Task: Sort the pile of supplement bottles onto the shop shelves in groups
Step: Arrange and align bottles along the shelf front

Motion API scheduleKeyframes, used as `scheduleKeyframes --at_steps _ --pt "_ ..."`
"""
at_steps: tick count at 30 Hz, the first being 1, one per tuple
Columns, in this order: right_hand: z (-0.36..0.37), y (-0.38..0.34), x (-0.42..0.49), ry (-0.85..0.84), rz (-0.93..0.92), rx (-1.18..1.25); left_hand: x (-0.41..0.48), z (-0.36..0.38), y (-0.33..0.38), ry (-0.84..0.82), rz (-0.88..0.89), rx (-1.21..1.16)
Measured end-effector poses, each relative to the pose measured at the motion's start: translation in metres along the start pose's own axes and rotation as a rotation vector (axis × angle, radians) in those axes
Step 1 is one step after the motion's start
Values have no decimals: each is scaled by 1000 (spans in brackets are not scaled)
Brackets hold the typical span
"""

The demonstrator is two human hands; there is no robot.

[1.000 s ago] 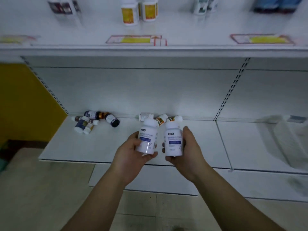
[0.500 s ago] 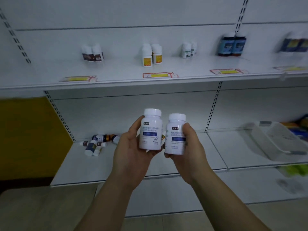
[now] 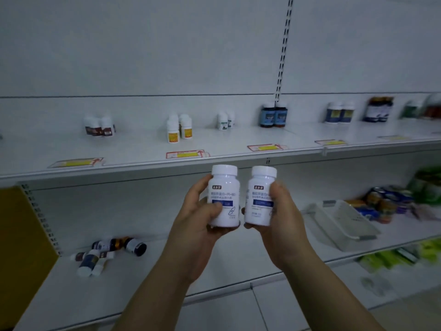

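A: Where's my target?

B: Upper shelf (image 3: 143, 149) lies above and ahead. Left hand (image 3: 198, 225) grips one white bottle (image 3: 224, 197), right hand (image 3: 279, 223) its twin bottle (image 3: 261, 197), both upright. I judge the right nearer the bare stretch.
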State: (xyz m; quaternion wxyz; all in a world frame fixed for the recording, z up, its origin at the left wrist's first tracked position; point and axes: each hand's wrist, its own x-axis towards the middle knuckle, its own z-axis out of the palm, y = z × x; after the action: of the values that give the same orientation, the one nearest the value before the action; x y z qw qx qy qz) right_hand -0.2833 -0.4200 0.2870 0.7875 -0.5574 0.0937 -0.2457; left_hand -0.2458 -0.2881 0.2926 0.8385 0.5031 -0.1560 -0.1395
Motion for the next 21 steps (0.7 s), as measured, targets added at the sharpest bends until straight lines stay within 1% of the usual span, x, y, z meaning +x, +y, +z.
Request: scheduleKeyframes --at_steps 2,4,9,13,15,21 --pt "-29 -22 6 58 -75 -54 9 31 -5 -59 -11 5" --pt "-59 -45 9 104 -114 -97 17 63 -12 -123 -32 -1" --pt "-170 -119 12 259 -203 -188 29 192 -55 -255 -57 13" --pt "-259 -167 11 329 -233 -259 29 295 -97 -338 -77 18" --pt "-298 -187 10 366 -241 -257 27 342 -116 -374 -75 11" --pt "-393 -236 16 447 -279 -275 28 453 -162 -459 -96 -58"
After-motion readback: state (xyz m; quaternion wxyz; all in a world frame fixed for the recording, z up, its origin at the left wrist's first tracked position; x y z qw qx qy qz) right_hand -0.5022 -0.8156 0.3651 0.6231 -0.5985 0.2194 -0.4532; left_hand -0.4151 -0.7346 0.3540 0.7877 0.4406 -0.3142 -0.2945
